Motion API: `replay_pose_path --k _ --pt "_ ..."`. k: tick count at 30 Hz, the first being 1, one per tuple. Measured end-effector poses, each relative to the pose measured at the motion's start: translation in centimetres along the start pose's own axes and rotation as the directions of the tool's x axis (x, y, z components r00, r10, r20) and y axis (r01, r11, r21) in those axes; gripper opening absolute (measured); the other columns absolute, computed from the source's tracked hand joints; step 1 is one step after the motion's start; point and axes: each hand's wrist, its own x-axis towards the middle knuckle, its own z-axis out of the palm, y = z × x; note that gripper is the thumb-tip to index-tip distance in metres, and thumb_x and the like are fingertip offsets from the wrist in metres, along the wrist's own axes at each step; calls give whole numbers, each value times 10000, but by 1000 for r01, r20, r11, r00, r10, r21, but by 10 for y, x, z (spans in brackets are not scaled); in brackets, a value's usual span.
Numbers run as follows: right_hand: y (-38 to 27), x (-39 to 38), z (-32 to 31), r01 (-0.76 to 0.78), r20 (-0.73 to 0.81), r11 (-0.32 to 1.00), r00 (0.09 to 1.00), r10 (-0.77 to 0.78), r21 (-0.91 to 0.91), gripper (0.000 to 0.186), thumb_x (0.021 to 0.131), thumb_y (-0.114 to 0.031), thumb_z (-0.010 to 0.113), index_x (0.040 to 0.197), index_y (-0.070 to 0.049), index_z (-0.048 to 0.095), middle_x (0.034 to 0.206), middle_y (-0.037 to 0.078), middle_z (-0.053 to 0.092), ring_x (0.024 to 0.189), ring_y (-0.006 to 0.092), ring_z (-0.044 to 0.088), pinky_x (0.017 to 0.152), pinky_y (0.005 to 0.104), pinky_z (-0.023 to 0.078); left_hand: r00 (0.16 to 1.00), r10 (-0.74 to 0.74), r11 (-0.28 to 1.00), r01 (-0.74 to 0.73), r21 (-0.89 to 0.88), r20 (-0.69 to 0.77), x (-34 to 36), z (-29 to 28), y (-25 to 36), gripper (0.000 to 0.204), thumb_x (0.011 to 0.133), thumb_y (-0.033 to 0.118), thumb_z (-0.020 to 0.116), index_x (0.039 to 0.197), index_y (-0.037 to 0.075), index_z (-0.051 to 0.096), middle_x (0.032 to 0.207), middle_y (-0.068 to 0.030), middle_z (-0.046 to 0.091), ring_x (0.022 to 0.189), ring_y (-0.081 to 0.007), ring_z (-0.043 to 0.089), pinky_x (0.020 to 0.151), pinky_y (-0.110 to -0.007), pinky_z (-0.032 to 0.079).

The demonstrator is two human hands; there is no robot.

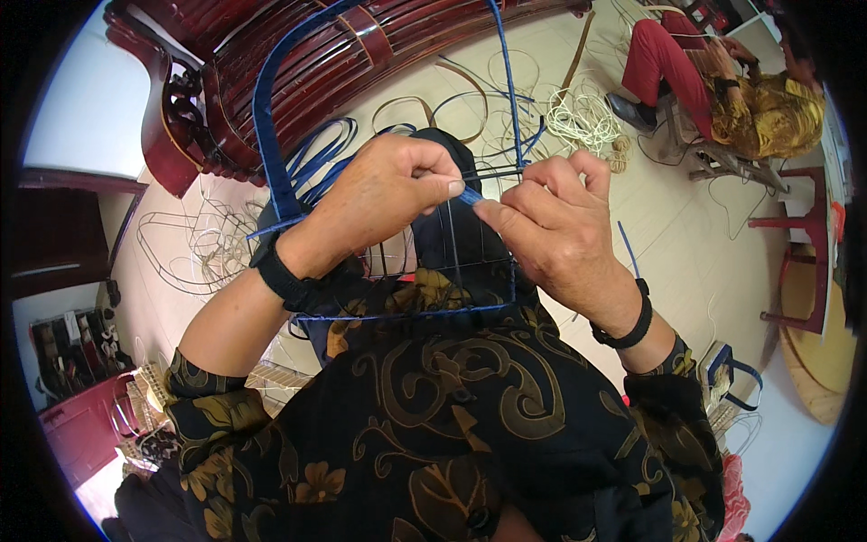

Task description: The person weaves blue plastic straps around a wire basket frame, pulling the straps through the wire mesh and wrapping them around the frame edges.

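Note:
A wire basket frame [402,312] rests on my lap, with a tall handle [266,126] and edges wrapped in blue strip. At its far rim my left hand [388,185] has its fingers curled, thumb and forefinger pinched on a short blue strip [468,195] beside a dark rail. Just right of it, my right hand [560,226] grips the same strip between thumb and bent fingers. Both wrists wear black bands. Part of the frame is hidden behind my hands and forearms.
A dark red wooden bench [226,81] stands ahead, with loose blue strips and pale cord [582,122] on the floor. Wire frames [185,248] lie at left. A person [754,117] in red trousers sits at upper right, near red stools [795,221] and a round board [817,352].

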Motion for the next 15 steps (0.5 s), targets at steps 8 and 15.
replay_pose_path --k 8,15 --pt "0 7 -3 111 78 991 991 -105 -76 260 672 -111 714 929 -73 722 780 -17 507 855 176 561 829 382 348 986 -123 928 154 -341 109 2 -7 -2 231 995 172 550 1143 18 634 749 2 623 562 -20 423 525 -171 336" --pt "-3 16 -5 178 225 968 965 -137 -174 277 697 -121 684 960 -43 722 812 7 491 872 180 526 854 374 369 995 -34 977 53 -206 97 2 -7 -4 125 926 112 632 1020 29 631 737 21 618 632 -16 511 557 -175 392"
